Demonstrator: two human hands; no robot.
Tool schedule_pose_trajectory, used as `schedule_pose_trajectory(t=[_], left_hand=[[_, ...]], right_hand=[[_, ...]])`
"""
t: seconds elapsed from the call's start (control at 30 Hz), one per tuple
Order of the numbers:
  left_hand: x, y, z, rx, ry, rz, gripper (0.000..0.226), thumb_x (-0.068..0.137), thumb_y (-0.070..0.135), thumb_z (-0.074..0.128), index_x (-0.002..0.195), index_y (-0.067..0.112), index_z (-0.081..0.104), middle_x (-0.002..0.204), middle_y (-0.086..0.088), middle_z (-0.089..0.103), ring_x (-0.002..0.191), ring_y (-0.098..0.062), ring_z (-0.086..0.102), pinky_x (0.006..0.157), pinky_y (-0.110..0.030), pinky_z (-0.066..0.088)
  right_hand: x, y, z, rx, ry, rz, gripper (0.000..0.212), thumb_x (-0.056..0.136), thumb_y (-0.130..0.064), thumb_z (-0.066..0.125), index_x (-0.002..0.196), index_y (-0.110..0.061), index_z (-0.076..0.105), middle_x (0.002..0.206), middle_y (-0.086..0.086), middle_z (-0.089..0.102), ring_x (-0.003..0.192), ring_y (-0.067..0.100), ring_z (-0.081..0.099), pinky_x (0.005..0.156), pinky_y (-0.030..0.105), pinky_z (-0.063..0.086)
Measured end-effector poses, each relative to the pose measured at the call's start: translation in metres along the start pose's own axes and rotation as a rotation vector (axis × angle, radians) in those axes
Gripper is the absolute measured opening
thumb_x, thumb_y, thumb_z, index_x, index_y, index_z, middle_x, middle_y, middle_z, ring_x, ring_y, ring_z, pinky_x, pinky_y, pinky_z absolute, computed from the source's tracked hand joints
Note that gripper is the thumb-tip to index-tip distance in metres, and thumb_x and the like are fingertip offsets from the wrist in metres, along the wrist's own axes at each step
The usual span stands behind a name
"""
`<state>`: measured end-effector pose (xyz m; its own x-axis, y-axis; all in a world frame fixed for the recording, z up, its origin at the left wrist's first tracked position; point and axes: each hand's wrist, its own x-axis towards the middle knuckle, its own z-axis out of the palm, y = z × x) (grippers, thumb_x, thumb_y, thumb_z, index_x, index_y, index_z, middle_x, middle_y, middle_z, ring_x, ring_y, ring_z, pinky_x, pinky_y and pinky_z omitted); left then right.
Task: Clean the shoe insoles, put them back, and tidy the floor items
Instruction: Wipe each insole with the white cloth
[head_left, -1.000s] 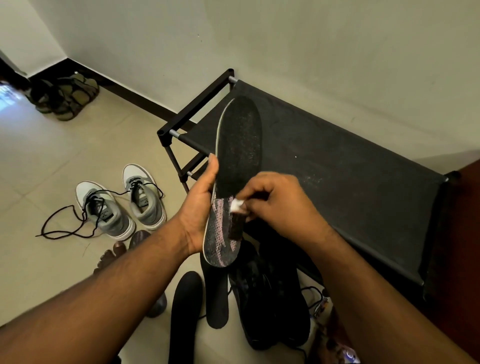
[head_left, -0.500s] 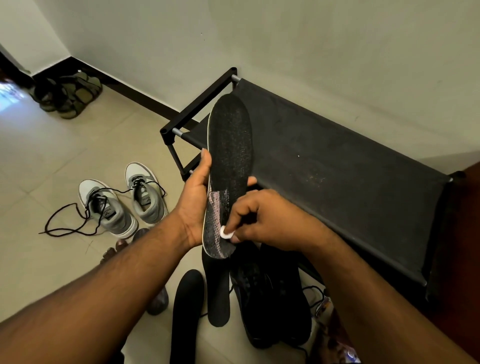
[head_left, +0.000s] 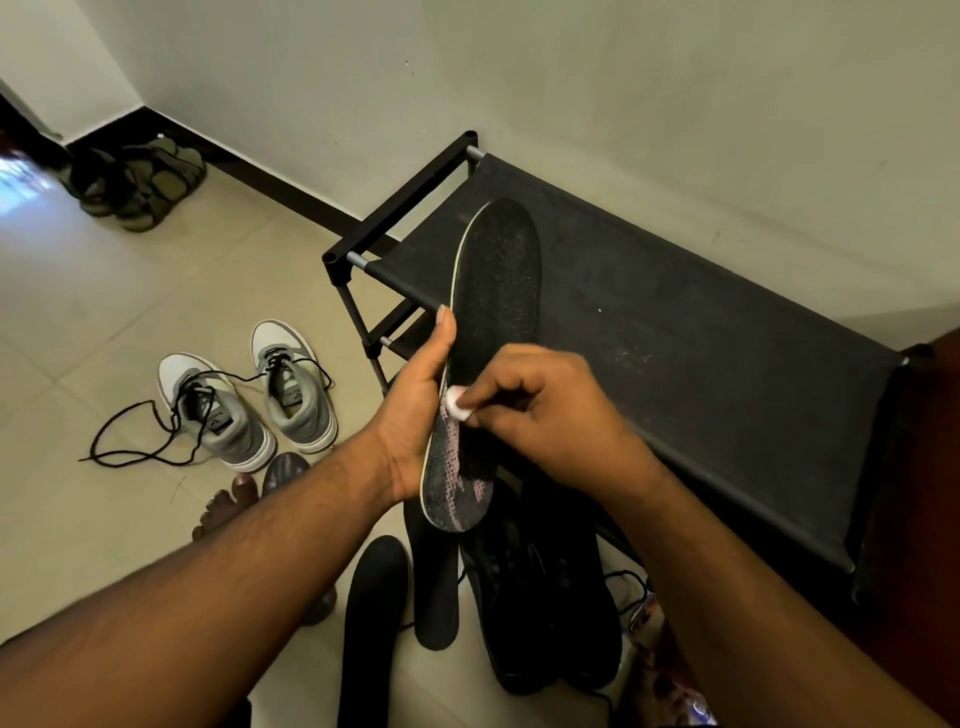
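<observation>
One insole (head_left: 493, 332) is up in front of me — my left hand (head_left: 415, 410) grips its edge while my right hand (head_left: 540, 410) pinches a white wipe (head_left: 457, 402) against it. Cleaning step, I judge; next, rub toward the heel, then do the two insoles on the floor (head_left: 405, 597).

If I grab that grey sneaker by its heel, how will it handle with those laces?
The nearer grey sneaker looks light and fairly stiff, so it should lift whole. Its black lace trails loose across the floor and would likely drag or snag. Its flat sole suggests that it won't roll.
</observation>
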<state>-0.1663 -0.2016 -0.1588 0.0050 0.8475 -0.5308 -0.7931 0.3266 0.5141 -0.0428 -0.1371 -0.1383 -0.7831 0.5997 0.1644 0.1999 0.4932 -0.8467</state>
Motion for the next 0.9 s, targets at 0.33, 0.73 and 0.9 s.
schedule_pose_trajectory(t=[0.33,0.73,0.9], left_hand=[[0.001,-0.001,-0.006,0.034,-0.007,0.004,0.072,0.087,0.073,0.043,0.104,0.011,0.075,0.099,-0.01,0.069,0.093,-0.024,0.062,0.083,-0.033,0.051],[0.0,-0.006,0.001,-0.002,-0.031,-0.015,0.064,0.091,0.066,0.043,0.094,0.011,0.076,0.097,-0.011,0.071,0.088,-0.024,0.069,0.082,-0.04,0.056],[0.001,0.004,-0.006,-0.02,0.041,0.011,0.07,0.089,0.068,0.048,0.108,0.002,0.066,0.106,-0.014,0.062,0.098,-0.025,0.061,0.097,-0.035,0.047]], right_hand=[[-0.001,-0.013,-0.003,0.042,-0.257,0.125,0.014,0.074,-0.002,0.077,0.079,-0.015,0.075,0.076,-0.015,0.065,0.077,-0.002,0.064,0.083,0.006,0.042],[0.0,-0.004,0.001,0.022,0.113,-0.01,0.011,0.074,-0.001,0.078,0.078,-0.011,0.075,0.076,-0.014,0.062,0.074,0.001,0.062,0.069,0.01,0.044],[-0.001,-0.008,0.002,0.071,-0.362,0.08,0.014,0.073,-0.002,0.078,0.081,-0.012,0.075,0.08,-0.009,0.069,0.08,0.003,0.066,0.085,0.024,0.05]])
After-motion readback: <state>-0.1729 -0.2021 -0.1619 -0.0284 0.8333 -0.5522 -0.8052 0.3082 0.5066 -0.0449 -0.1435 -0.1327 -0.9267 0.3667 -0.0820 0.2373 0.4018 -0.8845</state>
